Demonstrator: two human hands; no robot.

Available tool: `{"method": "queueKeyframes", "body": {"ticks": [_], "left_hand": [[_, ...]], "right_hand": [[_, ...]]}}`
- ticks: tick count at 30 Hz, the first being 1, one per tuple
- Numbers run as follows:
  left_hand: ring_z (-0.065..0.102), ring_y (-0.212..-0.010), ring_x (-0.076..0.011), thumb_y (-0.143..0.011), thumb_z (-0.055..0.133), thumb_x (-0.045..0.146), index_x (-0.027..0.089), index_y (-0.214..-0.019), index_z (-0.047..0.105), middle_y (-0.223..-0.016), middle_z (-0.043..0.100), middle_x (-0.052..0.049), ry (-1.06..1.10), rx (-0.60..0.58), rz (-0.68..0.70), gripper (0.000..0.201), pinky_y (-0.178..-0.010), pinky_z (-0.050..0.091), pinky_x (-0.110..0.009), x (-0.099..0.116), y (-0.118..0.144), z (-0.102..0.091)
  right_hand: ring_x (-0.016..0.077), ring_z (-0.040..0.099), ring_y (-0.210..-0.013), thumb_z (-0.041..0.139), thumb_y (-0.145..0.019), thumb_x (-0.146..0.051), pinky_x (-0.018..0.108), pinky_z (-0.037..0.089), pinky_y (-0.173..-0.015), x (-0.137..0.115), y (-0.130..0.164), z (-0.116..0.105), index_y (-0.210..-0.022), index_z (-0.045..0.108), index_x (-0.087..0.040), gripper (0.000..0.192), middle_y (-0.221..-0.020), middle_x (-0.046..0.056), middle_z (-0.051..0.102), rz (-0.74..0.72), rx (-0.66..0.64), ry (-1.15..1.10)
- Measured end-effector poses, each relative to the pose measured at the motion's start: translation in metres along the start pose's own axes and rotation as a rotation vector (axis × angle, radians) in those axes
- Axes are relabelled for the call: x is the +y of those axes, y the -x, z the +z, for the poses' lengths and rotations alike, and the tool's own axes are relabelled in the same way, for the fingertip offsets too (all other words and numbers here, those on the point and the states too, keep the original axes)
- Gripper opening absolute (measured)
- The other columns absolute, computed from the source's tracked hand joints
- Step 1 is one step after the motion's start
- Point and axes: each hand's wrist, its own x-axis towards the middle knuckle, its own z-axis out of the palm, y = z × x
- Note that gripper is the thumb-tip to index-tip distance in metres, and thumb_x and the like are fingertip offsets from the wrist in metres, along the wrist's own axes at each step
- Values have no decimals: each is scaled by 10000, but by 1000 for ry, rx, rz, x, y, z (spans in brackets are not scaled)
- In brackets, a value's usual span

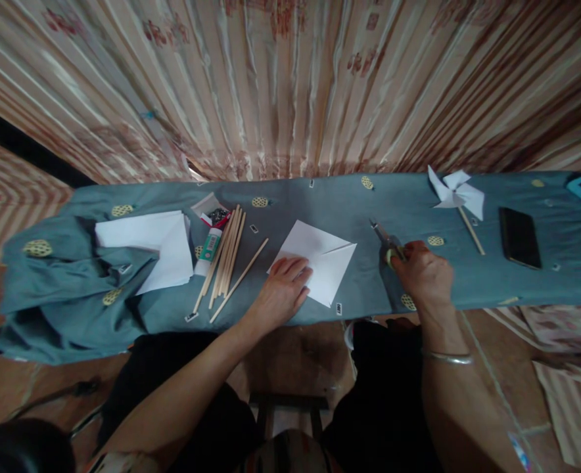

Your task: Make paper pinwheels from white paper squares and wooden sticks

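White square paper (320,259), partly cut, flat on cloth, scissors (386,243) just right

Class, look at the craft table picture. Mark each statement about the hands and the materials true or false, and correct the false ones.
1. The left hand rests on the white paper square. True.
2. The right hand holds a glue stick. False: it grips scissors; the glue stick lies by the wooden sticks.
3. The paper pinwheel lies left of the sticks. False: it lies far right, near the black phone.
4. A blue cloth covers the table. True.
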Motion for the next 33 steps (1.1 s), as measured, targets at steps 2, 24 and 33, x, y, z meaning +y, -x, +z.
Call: {"method": "queueKeyframes", "body": {"ticks": [2, 24, 33], "left_hand": [[499, -1318, -302, -946, 543, 220, 131, -1246, 588, -1383, 585, -160, 7, 10, -2, 316, -1101, 411, -509, 0, 0, 1], [495, -1310, -311, -923, 564, 195, 136, -1220, 605, -1371, 588, -166, 81, 1, -28, 306, -1102, 402, -540, 0, -1, 0], [489, -1320, -321, -929, 557, 210, 141, -1244, 596, -1379, 582, -170, 103, 18, -22, 325, -1090, 410, -554, -3, 0, 2]], "right_hand": [[308, 714, -767, 617, -863, -392, 340, 454, -647, 2, -1, 1, -1031, 671, -146, 302, -825, 156, 746, 0, -1, -3], [271, 725, -905, 551, -901, -356, 394, 522, -847, 4, -6, -6, -1188, 658, -158, 364, -1039, 124, 763, -41, 38, -467], [340, 446, -1385, 566, -901, -541, 510, 387, -1110, -90, 20, 30, -1455, 419, -119, 711, -1490, 210, 490, -506, 134, -504]]}}
